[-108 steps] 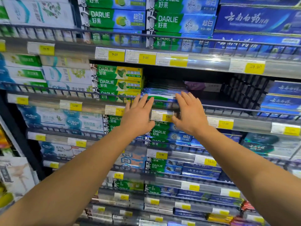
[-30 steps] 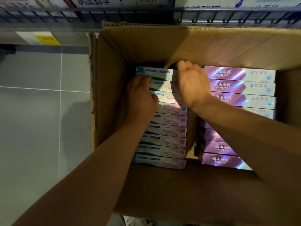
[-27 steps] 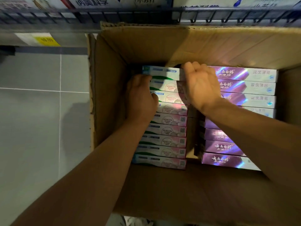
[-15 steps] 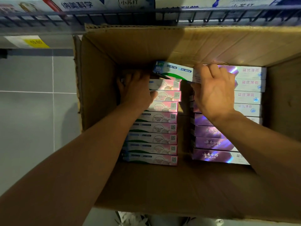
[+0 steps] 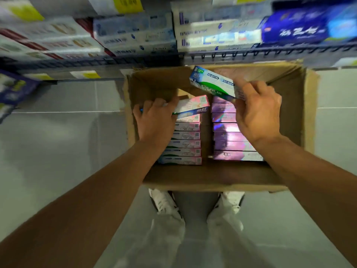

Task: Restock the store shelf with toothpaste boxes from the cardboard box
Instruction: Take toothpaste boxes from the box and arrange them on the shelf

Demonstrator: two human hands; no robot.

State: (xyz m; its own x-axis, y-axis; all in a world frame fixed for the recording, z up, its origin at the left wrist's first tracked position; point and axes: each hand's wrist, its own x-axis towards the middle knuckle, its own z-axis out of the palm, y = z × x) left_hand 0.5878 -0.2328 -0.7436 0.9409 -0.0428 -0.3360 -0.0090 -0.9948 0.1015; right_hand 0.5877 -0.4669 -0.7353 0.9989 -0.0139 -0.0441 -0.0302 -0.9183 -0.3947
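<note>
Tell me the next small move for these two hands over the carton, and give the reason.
Probably lift both hands straight up out of the cardboard box toward the shelf. The right hand already grips a white-and-green toothpaste box raised above the rows, and the left hand holds a pink one tilted up off its stack, so both are picked.

Bare forearms (image 5: 108, 190), pale trousers (image 5: 170, 240), white shoes (image 5: 164, 203)

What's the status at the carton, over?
Right hand grips white-green toothpaste box, lifted. Left hand grips pink box. Nothing blocking.
</note>
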